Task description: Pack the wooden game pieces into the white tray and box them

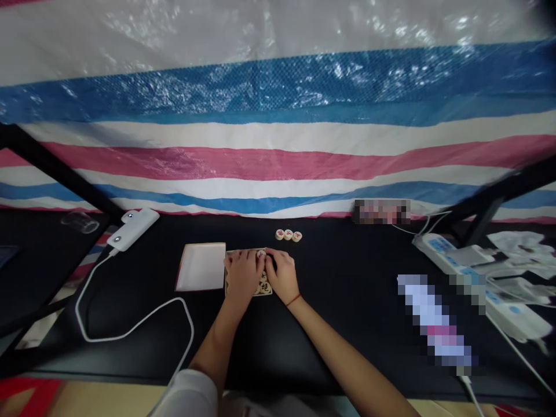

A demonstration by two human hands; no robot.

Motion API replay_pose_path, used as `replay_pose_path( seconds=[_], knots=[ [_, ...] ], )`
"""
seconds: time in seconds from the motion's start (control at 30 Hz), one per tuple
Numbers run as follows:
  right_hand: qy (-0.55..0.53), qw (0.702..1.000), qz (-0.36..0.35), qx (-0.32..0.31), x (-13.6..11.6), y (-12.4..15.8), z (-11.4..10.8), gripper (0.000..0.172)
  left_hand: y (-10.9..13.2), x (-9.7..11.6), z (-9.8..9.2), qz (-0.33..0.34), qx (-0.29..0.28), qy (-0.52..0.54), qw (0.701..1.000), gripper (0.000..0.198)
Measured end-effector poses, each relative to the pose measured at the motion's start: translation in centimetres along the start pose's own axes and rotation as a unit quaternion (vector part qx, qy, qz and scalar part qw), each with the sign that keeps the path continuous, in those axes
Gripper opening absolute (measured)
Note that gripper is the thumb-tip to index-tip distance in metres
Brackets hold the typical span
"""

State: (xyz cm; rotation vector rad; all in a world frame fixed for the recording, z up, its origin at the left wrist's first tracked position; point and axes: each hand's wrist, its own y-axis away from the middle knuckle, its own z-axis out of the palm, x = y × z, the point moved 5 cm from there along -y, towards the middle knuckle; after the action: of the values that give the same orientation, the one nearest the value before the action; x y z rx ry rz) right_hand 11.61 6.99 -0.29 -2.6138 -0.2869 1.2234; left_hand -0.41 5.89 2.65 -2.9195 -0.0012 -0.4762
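Observation:
A small open box [249,294] of round Chinese chess pieces [264,287] sits on the black desk in front of me. My left hand [244,273] lies over the box and its pieces, fingers stretched forward and slightly apart; what is under the palm is hidden. At the box's right edge is my right hand [283,278], its fingers curled in toward the pieces. A pale piece [261,254] shows between the two hands near the far rim. Beyond the box, three pieces [288,234] with red characters stand side by side. The white-lined lid [202,266] is left of the box.
A white power bank [134,229] with a looping cable [130,335] lies at left. On the right are a blurred-out device [436,321] and a white power strip [499,301] with plugs and wires. A striped plastic sheet [260,162] hangs behind the desk.

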Motion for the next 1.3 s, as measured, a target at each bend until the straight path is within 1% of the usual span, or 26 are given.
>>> replay_pose_path(
  seconds=[0.17,0.37,0.43,0.53,0.63,0.73,0.8,0.87,0.9,0.97,1.03,1.1,1.2,1.3],
  knots=[
    [-0.005,1.0,-0.015,0.004,-0.3,0.0,-0.1,0.026,-0.2,0.1,-0.5,-0.016,-0.001,0.039,0.999,0.017],
    [-0.045,0.997,-0.061,0.029,-1.2,0.0,-1.0,0.034,-0.6,-0.1,-1.8,-0.026,0.061,0.087,0.994,0.015],
    [-0.063,0.995,-0.066,0.048,-1.3,0.1,-1.4,0.031,-0.6,0.1,-2.0,-0.016,0.067,0.112,0.991,0.015],
    [-0.086,0.991,-0.057,0.081,-1.3,0.4,-2.0,0.025,-0.2,0.9,-2.0,0.015,0.071,0.157,0.985,0.014],
    [-0.106,0.989,-0.046,0.093,-1.1,0.7,-2.3,0.025,0.2,1.7,-1.9,0.05,0.097,0.209,0.972,0.014],
    [-0.099,0.988,-0.03,0.112,-0.3,0.7,-3.1,0.027,0.5,1.9,-1.7,0.082,0.141,0.267,0.95,0.014],
    [-0.063,0.985,-0.014,0.163,0.9,0.4,-4.4,0.028,0.5,1.8,-1.8,0.093,0.161,0.292,0.938,0.014],
    [-0.001,0.974,0.016,0.227,2.7,0.0,-5.9,0.029,0.5,1.6,-2.1,0.086,0.166,0.307,0.933,0.016],
    [0.038,0.969,0.033,0.243,3.6,-0.2,-6.6,0.029,0.5,1.6,-2.3,0.078,0.166,0.313,0.932,0.017],
    [0.106,0.961,0.079,0.241,5.7,-0.6,-7.4,0.028,0.6,1.7,-2.8,0.088,0.162,0.327,0.927,0.021],
    [0.146,0.957,0.127,0.215,7.4,-0.7,-7.7,0.027,0.6,1.9,-2.9,0.096,0.16,0.338,0.922,0.021],
    [0.16,0.956,0.162,0.185,8.5,-0.7,-7.6,0.028,0.6,1.8,-2.4,0.075,0.155,0.363,0.916,0.021],
    [0.16,0.958,0.18,0.158,8.7,-0.5,-7.2,0.029,0.5,1.5,-1.1,0.043,0.128,0.412,0.901,0.026],
    [0.153,0.96,0.173,0.157,8.0,-0.9,-7.2,0.023,0.4,1.3,-0.5,0.031,0.115,0.422,0.899,0.028]
  ],
)
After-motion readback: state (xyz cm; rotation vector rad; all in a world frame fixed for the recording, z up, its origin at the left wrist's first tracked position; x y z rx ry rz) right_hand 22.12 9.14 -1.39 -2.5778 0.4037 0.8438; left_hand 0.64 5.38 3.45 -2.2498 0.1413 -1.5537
